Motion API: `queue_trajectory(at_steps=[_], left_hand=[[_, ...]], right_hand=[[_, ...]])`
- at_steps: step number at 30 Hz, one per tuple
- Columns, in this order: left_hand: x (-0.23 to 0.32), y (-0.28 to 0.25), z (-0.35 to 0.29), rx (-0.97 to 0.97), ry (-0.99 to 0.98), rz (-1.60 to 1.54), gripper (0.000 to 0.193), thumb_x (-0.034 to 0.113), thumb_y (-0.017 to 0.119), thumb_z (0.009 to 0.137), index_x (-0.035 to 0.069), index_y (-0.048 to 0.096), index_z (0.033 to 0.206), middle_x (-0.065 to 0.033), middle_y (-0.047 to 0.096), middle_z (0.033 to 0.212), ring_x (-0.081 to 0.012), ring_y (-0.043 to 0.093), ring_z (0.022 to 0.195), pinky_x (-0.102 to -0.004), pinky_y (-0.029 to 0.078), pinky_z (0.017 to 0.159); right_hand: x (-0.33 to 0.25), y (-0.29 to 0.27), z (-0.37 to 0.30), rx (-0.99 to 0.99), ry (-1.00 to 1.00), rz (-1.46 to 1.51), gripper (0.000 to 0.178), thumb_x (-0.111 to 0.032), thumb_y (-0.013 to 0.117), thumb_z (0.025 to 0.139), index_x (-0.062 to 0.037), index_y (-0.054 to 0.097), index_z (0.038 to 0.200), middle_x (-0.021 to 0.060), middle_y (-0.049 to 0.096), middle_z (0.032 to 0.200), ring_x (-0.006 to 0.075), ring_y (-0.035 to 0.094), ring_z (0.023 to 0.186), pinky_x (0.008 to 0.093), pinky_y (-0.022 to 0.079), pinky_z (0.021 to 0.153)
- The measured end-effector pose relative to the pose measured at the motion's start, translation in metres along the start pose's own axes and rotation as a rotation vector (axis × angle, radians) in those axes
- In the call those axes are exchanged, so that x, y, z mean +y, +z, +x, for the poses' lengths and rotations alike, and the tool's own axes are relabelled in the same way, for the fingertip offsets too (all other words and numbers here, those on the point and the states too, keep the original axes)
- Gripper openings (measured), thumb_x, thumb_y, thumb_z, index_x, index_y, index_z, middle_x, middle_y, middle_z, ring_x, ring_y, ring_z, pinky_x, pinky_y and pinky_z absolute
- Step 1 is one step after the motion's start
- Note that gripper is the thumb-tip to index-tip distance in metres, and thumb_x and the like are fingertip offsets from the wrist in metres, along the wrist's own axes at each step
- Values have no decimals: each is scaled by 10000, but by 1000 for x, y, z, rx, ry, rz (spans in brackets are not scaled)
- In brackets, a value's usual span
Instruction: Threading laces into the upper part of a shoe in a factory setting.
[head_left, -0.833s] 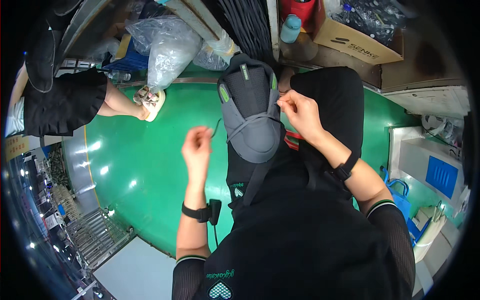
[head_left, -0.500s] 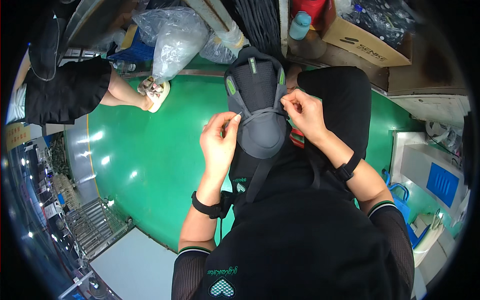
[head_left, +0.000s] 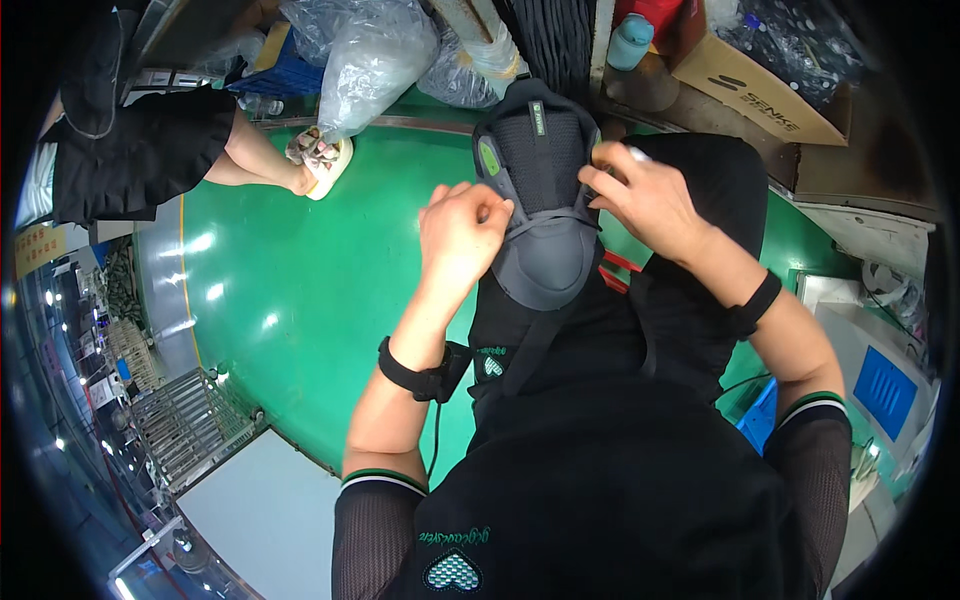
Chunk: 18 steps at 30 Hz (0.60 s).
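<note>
A dark grey shoe (head_left: 545,268) with green side accents and a mesh tongue rests on my lap, its rounded toe nearest me. A thin dark shoelace (head_left: 545,215) crosses its front above the toe cap. At the shoe's left edge, my left hand (head_left: 463,230) is closed, thumb and forefinger pinched on the lace where it runs out to the side. On the other side, my right hand (head_left: 648,200) hovers by the eyelet edge with bent fingers apart; I see nothing held between them, though the fingertips partly overlap the shoe.
Left, another person's leg wears a light sandal (head_left: 325,170) on the green floor (head_left: 300,260). Clear plastic bags (head_left: 375,75), a bundle of black cords (head_left: 550,50), a light-blue bottle (head_left: 630,42) and a cardboard box (head_left: 765,95) line the far side. A red object (head_left: 617,270) shows beside the shoe.
The view has shifted, so the scene sits slightly farther right. My right hand's fingers have spread from a pinch and lifted a little; my left hand has turned over more, still pinched by the lace.
</note>
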<state>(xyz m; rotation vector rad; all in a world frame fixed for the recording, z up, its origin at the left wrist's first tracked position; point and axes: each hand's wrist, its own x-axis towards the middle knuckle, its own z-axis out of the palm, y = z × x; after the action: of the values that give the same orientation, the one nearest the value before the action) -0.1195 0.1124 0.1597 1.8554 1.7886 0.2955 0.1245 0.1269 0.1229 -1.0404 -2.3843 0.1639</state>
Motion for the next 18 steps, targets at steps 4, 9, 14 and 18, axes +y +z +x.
queue_trajectory(at_steps=[4,9,14,18], left_hand=[[22,-18,14,217,738,577,198,212,741,678,102,681,831,-8,597,1022,-213,535,1049,-359,409,818],[12,-36,56,-90,1015,565,205,265,738,709,89,690,803,-13,572,892,-217,511,1061,-369,385,843],[14,-38,67,-440,730,414,208,269,706,788,75,699,713,-38,540,787,-226,487,912,-374,370,784],[16,-22,55,-242,550,274,136,175,679,814,59,690,745,-44,545,784,-214,499,912,-356,375,811]], right_hand=[[23,-10,23,-176,-373,-155,103,-201,653,711,-113,653,764,0,609,976,178,536,1064,339,381,847],[23,-2,58,-558,-404,-79,114,-219,656,727,-116,693,696,-1,650,836,186,588,938,340,372,811],[10,3,52,-551,-160,-16,171,-222,679,791,-97,659,676,22,585,786,211,565,860,379,350,794],[-1,-1,41,-215,30,263,90,-155,666,781,-92,634,725,39,574,818,229,557,868,382,355,805]])
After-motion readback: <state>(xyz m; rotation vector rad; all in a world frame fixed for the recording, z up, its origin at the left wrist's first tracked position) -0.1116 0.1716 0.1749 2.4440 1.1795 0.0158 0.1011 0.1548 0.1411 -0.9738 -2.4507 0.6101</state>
